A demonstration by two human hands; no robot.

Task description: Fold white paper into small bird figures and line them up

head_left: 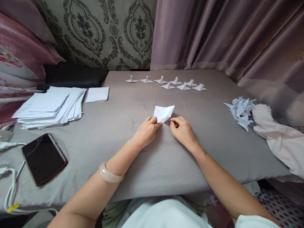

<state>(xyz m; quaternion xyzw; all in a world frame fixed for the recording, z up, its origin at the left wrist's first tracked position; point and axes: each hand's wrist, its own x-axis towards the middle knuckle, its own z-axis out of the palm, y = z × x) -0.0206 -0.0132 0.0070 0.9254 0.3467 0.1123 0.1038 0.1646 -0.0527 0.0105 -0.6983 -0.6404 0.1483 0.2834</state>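
A small sheet of white paper (163,113) with creases lies in front of me on the grey cloth, its right side raised. My left hand (147,129) grips the paper's near left edge, thumb and fingers closed on it. My right hand (182,129) is closed just right of the paper, with thumb and index finger brought together close to its lower right edge. Whether those fingertips pinch anything is too small to make out. Beyond, several folded paper birds (176,81) stand in two rows.
On the left lie stacks of white paper (51,107), a smaller pile of paper squares (97,94), a phone (44,158) and white cables (14,186). A heap of folded paper pieces (241,110) sits at right beside a pale cloth (280,136). Curtains (201,34) hang behind.
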